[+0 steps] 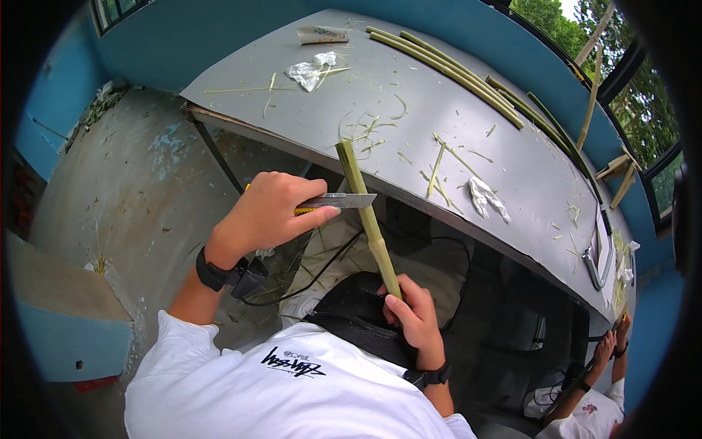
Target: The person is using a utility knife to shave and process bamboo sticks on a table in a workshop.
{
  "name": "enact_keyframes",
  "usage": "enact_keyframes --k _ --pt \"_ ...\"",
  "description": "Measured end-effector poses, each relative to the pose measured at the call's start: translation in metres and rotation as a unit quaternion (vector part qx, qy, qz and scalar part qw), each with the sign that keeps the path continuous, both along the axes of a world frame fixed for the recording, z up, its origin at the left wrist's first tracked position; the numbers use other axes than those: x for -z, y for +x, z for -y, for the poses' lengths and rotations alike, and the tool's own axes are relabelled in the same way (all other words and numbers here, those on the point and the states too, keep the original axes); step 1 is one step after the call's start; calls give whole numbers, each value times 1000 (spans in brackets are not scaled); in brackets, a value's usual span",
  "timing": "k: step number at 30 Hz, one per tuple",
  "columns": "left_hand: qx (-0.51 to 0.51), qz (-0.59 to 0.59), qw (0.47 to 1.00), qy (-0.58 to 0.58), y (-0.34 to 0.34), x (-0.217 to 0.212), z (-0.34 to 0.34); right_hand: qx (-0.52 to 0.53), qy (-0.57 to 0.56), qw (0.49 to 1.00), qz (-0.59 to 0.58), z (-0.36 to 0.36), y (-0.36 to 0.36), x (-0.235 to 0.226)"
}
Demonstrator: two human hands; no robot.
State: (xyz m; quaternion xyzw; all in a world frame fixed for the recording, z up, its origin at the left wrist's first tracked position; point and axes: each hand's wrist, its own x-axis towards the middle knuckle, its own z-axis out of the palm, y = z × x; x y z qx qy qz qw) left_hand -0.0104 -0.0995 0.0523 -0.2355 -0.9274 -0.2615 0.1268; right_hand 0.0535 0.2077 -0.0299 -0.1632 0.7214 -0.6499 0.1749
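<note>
My left hand is closed round the handle of a yellow utility knife. Its long metal blade points right and lies across the upper part of a green bamboo stick. The stick slants from my lap up toward the table edge, with a pale ring-like node near its middle and a frayed upper end. Its lower end is gripped in my right hand, thumb along the side. A black mesh pad or bag lies on my lap beneath that hand.
A grey table bears bamboo shavings, crumpled tissues, a paper cup lying on its side, several long bamboo poles and a hacksaw-like metal frame. At lower right, a co-worker's hands are at the table's end. A black cable hangs near my lap.
</note>
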Motion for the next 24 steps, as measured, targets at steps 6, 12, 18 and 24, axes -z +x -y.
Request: enact_keyframes --k 6,12,18,24 --pt "10 32 999 -9 0 0 -1 -7 -16 1000 10 -2 0 3" --pt "23 62 998 -13 0 2 -2 -6 -23 1000 14 -2 0 5" --pt "22 74 997 -11 1 3 -2 -5 -26 1000 13 -2 0 6" --pt "20 81 996 -19 -1 4 -3 -3 -25 1000 14 -3 0 7"
